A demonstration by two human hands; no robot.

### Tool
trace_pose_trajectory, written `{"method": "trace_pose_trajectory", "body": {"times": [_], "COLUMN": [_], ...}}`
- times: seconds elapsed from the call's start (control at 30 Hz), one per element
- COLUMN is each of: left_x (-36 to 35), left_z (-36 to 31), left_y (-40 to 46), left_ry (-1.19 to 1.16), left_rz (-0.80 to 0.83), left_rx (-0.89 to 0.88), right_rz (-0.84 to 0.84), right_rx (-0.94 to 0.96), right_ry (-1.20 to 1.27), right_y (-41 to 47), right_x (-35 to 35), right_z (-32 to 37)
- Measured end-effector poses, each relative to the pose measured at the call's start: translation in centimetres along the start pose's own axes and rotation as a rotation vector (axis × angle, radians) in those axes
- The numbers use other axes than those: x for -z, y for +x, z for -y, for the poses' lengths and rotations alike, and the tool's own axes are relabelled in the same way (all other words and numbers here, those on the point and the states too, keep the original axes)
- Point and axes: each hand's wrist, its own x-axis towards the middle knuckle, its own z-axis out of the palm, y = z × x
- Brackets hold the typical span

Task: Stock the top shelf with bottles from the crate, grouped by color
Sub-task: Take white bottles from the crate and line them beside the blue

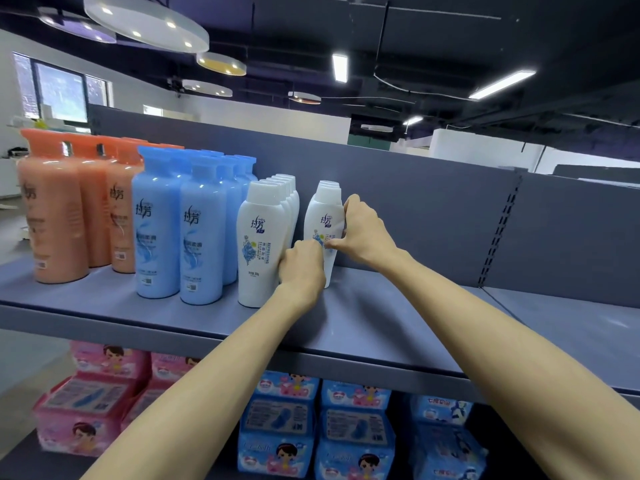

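Your left hand (302,263) and right hand (362,232) have fingers clamped on the front white bottle (323,225) of the second white row, upright on the top shelf (363,317), so an uneven nudge could tip it backward into the bottles close behind.

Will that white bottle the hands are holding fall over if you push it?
Probably, near its cap: the white bottle looks tall and narrow. Its glossy plastic may be slippery, likely why both the left hand and right hand steady it.
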Motion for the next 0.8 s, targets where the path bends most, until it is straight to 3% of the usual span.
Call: {"method": "trace_pose_trajectory", "body": {"times": [0.57, 0.8], "left_x": [1.2, 4.9], "left_z": [-0.7, 0.7], "left_y": [-1.0, -6.0], "left_ry": [0.205, 0.119], "left_rz": [0.040, -0.031], "left_rx": [-0.060, -0.131], "right_rz": [-0.006, 0.028], "right_rx": [-0.025, -0.001], "right_ry": [-0.108, -0.173], "right_y": [-2.5, -8.2], "right_x": [1.2, 4.2], "right_z": [1.3, 3.3]}}
